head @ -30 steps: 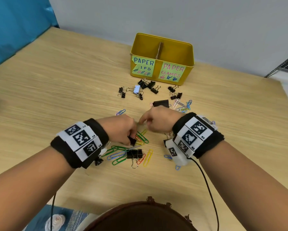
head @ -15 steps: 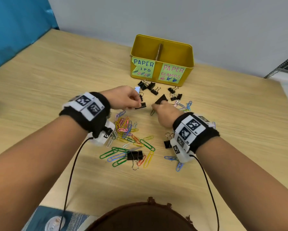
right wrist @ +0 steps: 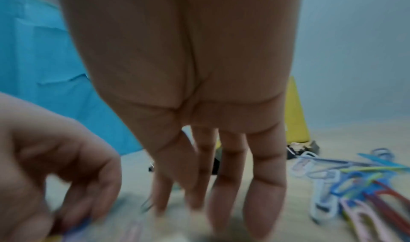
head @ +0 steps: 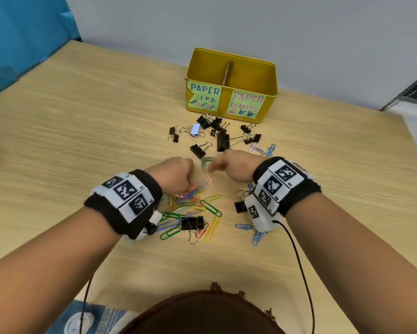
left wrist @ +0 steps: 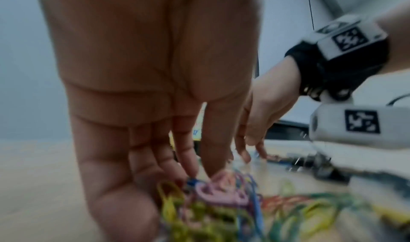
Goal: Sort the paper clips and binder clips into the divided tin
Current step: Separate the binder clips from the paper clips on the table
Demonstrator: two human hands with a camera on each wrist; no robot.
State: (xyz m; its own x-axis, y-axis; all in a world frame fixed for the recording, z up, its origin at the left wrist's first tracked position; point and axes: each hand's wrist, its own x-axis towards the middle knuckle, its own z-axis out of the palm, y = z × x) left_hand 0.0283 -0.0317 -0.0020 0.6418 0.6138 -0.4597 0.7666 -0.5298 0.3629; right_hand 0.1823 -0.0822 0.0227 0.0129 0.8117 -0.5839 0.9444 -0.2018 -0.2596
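Sorting barely begun: tin (head: 231, 75) at twelve o'clock showing nothing inside, binder clips (head: 217, 135) strewn just before it, paper clips (head: 190, 213) heaped at six o'clock, left hand (head: 176, 177) pinching a bunch, right hand (head: 234, 168) loose-fingered and empty beside.

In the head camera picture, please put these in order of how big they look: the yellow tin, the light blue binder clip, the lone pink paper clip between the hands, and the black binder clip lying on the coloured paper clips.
1. yellow tin
2. black binder clip
3. light blue binder clip, though it is farther away, so this rank is unsure
4. pink paper clip
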